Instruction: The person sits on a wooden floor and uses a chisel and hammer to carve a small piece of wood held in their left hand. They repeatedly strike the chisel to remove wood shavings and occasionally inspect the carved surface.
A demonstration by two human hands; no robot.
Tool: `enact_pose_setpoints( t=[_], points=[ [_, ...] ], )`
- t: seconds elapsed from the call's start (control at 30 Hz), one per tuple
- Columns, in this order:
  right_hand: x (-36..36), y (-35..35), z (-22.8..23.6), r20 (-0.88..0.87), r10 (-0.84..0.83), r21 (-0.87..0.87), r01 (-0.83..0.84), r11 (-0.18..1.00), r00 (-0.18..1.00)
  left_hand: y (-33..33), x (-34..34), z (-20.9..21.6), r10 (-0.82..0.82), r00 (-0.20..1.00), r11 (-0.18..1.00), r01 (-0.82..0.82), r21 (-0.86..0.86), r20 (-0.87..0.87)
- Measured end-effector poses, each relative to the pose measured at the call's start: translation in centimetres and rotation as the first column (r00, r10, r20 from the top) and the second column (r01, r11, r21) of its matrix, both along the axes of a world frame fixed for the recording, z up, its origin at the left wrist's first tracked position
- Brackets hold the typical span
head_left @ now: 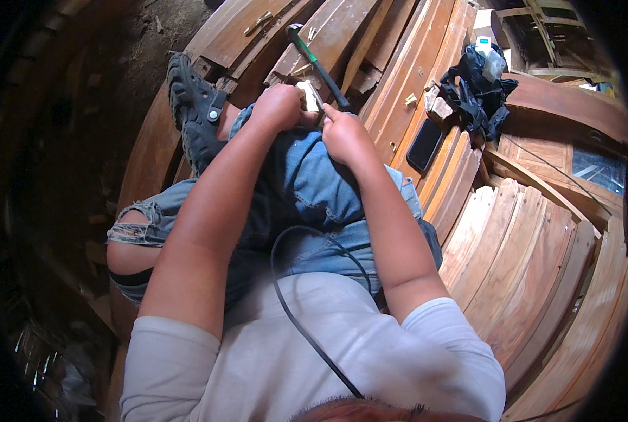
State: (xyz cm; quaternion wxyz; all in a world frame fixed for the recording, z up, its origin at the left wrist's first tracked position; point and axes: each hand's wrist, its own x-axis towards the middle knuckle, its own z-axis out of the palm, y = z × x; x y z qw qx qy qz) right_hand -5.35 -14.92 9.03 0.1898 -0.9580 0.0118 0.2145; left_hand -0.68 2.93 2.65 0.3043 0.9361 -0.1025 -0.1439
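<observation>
My left hand (279,107) is closed around a small pale block (305,91), which looks like wood, just beyond my knee. In my right hand (345,137) I grip a narrow tool with a thin metal blade (317,97), its edge lying against or close beside the block. Whether it is a knife or a chisel I cannot tell. My fingers partly hide both things. A hammer (317,67) with a green and black handle lies on the boards right past my hands, its metal head pointing away to the left.
Brown wooden boards (416,60) lie under and around me. On the right are a black phone (424,144), pale broken chunks (438,104) and a black plastic bag (476,88). Stacked planks (518,253) fill the lower right. A black cable (286,302) loops over my lap.
</observation>
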Motion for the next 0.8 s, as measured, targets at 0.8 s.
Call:
enact_pose_setpoints(
  t=[0.8],
  points=[
    [-1.9,-3.1,0.5,-0.109,-0.168,0.302,0.194,0.933,0.98,0.9,0.4,1.2,0.006,0.991,0.996,-0.018,-0.085,-0.131]
  ],
)
